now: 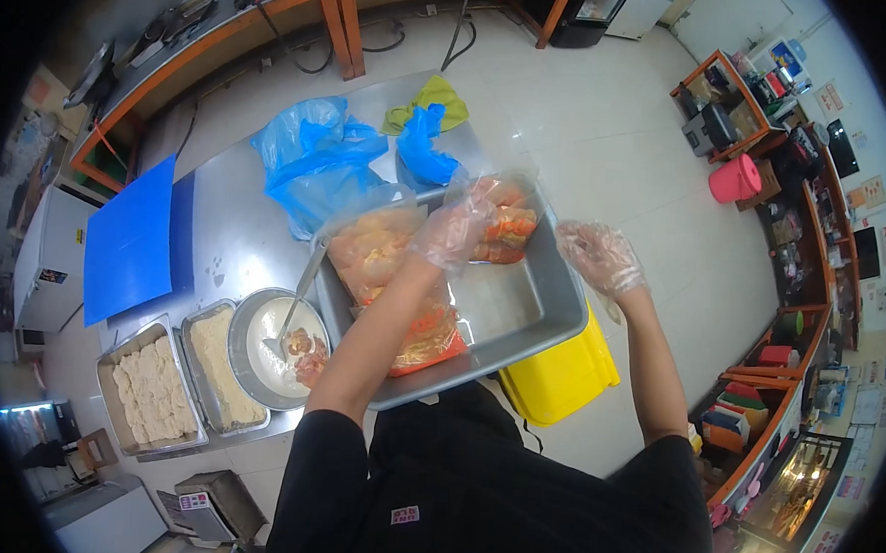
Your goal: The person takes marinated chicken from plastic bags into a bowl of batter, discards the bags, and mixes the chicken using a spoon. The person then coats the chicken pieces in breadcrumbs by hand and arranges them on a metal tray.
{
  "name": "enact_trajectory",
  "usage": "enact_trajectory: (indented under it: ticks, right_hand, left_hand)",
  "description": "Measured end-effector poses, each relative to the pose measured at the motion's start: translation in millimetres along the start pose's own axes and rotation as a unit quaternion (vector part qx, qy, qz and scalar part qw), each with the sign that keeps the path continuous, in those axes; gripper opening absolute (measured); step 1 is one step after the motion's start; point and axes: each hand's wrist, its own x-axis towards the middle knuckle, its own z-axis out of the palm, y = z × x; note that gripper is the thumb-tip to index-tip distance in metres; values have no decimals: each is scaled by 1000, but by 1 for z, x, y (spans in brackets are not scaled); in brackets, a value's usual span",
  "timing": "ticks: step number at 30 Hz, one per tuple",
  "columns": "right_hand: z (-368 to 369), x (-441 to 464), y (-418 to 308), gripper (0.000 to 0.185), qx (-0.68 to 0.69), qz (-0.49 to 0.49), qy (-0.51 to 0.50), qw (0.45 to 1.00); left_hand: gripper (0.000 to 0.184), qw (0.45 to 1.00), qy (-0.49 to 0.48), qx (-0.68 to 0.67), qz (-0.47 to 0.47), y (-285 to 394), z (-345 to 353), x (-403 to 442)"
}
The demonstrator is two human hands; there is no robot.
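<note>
Inside the deep grey plastic tub (501,304), a large clear plastic bag of orange-red meat (425,340) lies at left, a second meat bag (510,223) at the far end. From where I stand: clear-gloved left hand (453,232) at second bag, fingers bent; can't tell if gripping. Clear-gloved right hand (599,257) just past tub's right rim, fingers curled, can't tell on what. Seems partway: meat pieces (306,355) in white batter (263,333), pale coated pieces (151,392) trayed, bagged meat left.

Gloved left hand (453,231) at bagged meat (511,224)
</note>
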Motion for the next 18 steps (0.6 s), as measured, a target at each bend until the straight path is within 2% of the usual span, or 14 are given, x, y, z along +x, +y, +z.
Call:
enact_trajectory:
  ticks: [2,4,5,6,8,9,10,12,13,15,17,18]
  right_hand:
    - [2,19,-5,35,-42,-89,27,995]
    - [19,45,-3,36,-32,-166,31,985]
    - [28,57,-4,37,-27,-206,31,978]
    - [27,64,-21,38,8,-173,-33,984]
    - [17,76,-62,39,71,-106,-162,979]
    - [24,85,-68,38,56,-74,-202,975]
    - [32,94,-75,38,38,-42,-241,969]
    - [34,100,-88,40,-31,-5,-262,964]
    - [21,94,-100,41,-79,0,-243,967]
    - [15,92,-106,41,-116,-34,-188,975]
    - [15,89,-89,38,-91,-100,-124,983]
    - [17,87,-83,37,-98,-118,-167,974]
  left_hand:
    - [31,991,2,85,99,-27,14,-1]
    - [27,985,-7,131,116,-27,15,-9]
    - [24,988,-15,133,82,-26,17,-17]
    - [21,990,-22,134,48,-23,18,-26]
    - [20,992,48,91,69,-22,32,-35]
    - [20,991,84,70,80,-20,36,-38]
    - [20,991,71,92,59,-19,38,-40]
    - [20,990,49,131,13,-17,43,-48]
    - [20,991,68,118,11,-20,48,-55]
    - [20,990,110,92,7,-35,59,-65]
    - [20,985,114,132,20,-50,76,-67]
    - [21,981,115,151,28,-54,81,-68]
